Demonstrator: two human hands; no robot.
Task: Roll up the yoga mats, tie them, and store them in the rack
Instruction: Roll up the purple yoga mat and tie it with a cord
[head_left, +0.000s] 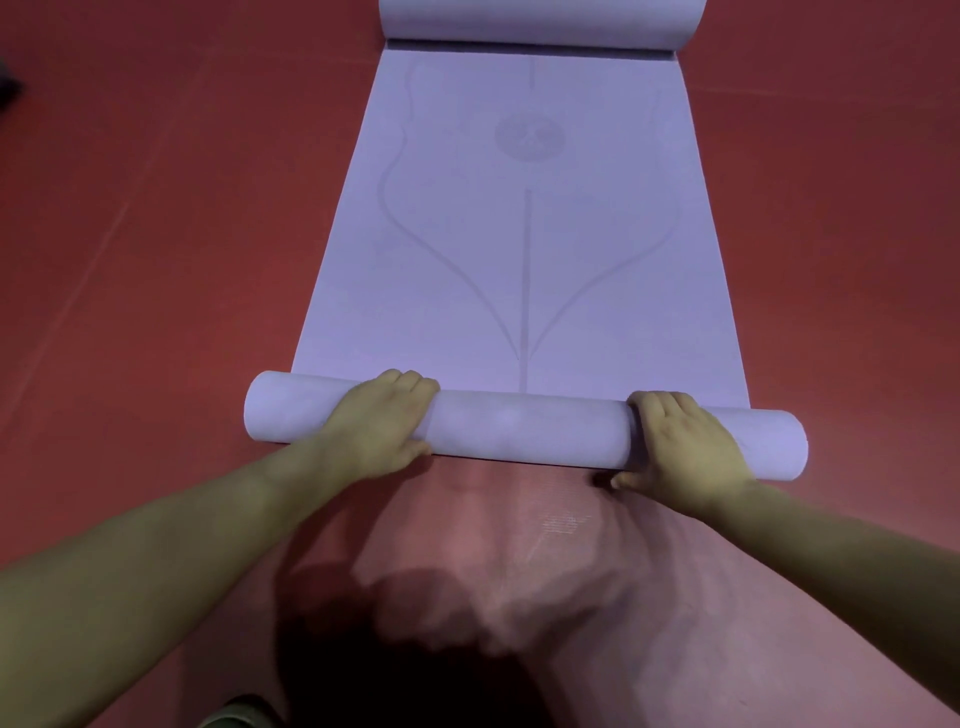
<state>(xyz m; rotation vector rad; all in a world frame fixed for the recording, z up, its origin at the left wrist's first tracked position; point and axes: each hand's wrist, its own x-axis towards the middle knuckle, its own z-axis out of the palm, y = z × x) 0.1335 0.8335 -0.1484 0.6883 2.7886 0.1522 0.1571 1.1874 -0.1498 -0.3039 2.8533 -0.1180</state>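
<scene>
Left hand (382, 423) and right hand (685, 447) grip the rolled near end of a lilac yoga mat (519, 249) on red floor (156, 260)

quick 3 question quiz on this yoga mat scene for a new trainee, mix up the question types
1. True or false: the left hand and right hand both grip the roll at the near end of the purple yoga mat.
2. The stretch of mat ahead of the roll is: A) flat on the red floor B) tied with a strap C) stored in a rack.
3. Fill in: the mat's far end is ___ up, not flat.
Key: 1 true; 2 A; 3 curled.
</scene>
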